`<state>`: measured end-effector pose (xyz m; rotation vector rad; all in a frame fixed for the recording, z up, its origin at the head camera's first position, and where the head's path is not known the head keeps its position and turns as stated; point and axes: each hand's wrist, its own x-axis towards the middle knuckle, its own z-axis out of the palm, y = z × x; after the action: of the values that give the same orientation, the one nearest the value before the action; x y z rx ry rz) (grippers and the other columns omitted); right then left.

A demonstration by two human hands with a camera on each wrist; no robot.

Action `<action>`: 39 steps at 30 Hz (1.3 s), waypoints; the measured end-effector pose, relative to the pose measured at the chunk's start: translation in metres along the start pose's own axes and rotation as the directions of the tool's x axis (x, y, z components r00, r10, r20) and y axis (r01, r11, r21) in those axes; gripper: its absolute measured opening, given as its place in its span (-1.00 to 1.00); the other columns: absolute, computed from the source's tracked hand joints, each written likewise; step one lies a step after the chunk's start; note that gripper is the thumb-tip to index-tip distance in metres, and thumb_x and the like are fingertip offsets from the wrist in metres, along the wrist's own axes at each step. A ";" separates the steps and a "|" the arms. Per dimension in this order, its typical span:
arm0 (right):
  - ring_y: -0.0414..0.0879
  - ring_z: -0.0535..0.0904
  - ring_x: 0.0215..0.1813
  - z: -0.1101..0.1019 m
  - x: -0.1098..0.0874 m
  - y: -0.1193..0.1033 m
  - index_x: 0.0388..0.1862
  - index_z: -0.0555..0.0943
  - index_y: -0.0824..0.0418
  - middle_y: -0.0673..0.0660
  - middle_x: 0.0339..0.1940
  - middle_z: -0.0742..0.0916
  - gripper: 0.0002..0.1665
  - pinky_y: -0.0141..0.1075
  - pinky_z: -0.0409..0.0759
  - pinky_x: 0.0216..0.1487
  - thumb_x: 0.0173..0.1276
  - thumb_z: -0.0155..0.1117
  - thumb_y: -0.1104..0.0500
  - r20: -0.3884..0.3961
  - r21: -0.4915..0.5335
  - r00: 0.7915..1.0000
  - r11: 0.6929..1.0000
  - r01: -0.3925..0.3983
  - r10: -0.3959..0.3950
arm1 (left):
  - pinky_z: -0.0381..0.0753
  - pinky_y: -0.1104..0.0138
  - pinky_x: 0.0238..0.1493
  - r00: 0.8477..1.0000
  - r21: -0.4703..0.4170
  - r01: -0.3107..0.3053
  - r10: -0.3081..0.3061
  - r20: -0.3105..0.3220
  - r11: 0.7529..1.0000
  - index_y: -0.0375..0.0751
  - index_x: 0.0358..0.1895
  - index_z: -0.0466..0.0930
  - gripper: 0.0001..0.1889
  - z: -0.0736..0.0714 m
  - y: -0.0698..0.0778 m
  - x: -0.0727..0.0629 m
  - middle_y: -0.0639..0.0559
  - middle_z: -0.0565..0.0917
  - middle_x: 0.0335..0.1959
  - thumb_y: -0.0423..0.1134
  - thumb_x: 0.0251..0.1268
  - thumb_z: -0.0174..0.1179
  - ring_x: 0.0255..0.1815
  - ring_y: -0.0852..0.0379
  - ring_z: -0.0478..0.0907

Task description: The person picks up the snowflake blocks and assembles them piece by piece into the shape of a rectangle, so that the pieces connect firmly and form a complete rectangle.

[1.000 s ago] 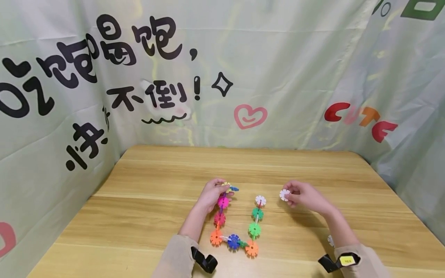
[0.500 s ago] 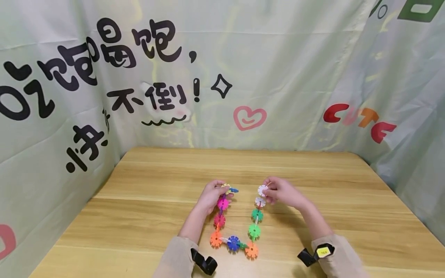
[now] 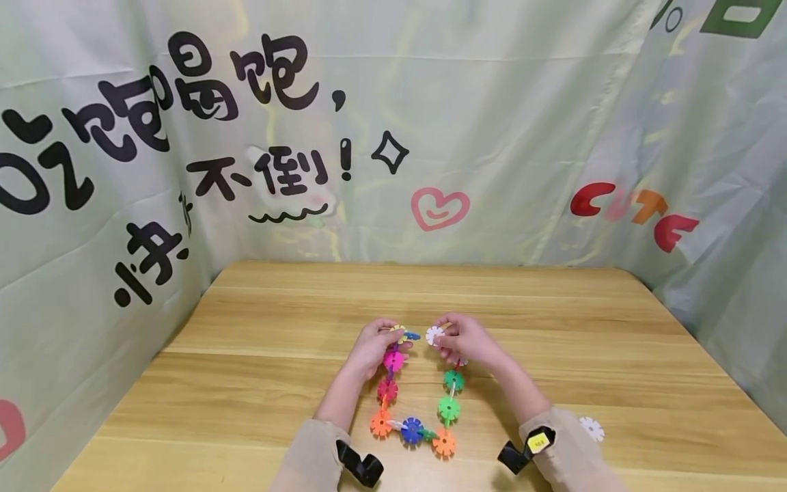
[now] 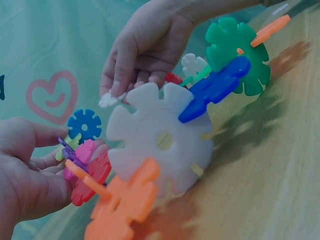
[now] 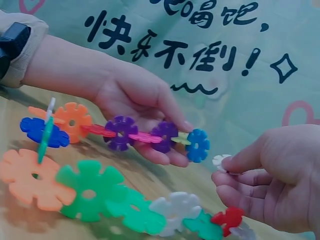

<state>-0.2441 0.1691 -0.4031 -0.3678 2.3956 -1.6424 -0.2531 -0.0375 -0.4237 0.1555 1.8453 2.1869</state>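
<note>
A U-shaped chain of colourful notched plastic discs [image 3: 444, 443] lies on the table, its discs slotted into each other. At its far left end my left hand [image 3: 371, 348] pinches a yellow disc [image 3: 398, 333], from which a blue disc [image 4: 84, 126] sticks out to the right. My right hand [image 3: 472, 342] holds a loose white notched disc [image 3: 434, 335] between thumb and fingers. This white disc faces the blue one across a small gap. Below the right hand, the chain's right end, a white disc [image 3: 462, 361] beside a red one [image 5: 228, 220], is partly hidden in the head view.
Another white disc [image 3: 592, 429] lies on the wooden table [image 3: 246, 396], just right of my right sleeve. A printed cloth [image 3: 516, 137] hangs behind the table and along both its sides.
My right hand has moved left with the white disc, passing over the chain's right end to near the blue disc. The left hand and the chain have stayed in place.
</note>
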 end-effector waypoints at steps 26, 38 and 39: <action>-0.09 0.55 -0.58 0.014 0.004 -0.001 -0.02 0.40 0.44 0.30 -0.45 0.67 -0.70 -0.30 0.58 -0.58 0.30 0.16 0.36 -0.036 0.086 0.997 0.994 -0.059 0.063 | 0.66 0.25 -0.29 1.000 -0.008 0.004 -0.004 -0.012 1.000 -0.50 -0.02 0.29 -0.78 0.000 -0.003 0.004 -0.24 0.58 -0.29 -0.45 0.35 -0.01 -0.26 -0.09 0.64; -0.09 0.54 -0.58 0.015 0.001 -0.004 0.05 0.45 0.44 0.30 -0.46 0.66 -0.63 -0.29 0.57 -0.59 0.29 0.19 0.32 -0.035 0.063 0.998 0.997 -0.042 0.045 | 0.66 0.24 -0.30 1.000 -0.012 0.009 -0.009 -0.012 1.000 -0.50 -0.04 0.29 -0.79 0.001 -0.003 0.003 -0.23 0.58 -0.31 -0.45 0.34 -0.01 -0.29 -0.07 0.65; -0.08 0.54 -0.57 0.015 0.001 -0.004 0.05 0.45 0.44 0.30 -0.47 0.66 -0.63 -0.27 0.58 -0.57 0.29 0.19 0.32 -0.033 0.060 0.999 0.997 -0.039 0.041 | 0.66 0.24 -0.31 1.000 -0.013 0.014 -0.014 -0.013 1.000 -0.50 -0.04 0.29 -0.79 0.001 -0.003 0.003 -0.23 0.58 -0.31 -0.45 0.34 -0.01 -0.29 -0.07 0.65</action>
<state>-0.2404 0.1541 -0.4051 -0.2818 2.3564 -1.7117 -0.2554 -0.0355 -0.4269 0.1257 1.8329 2.1956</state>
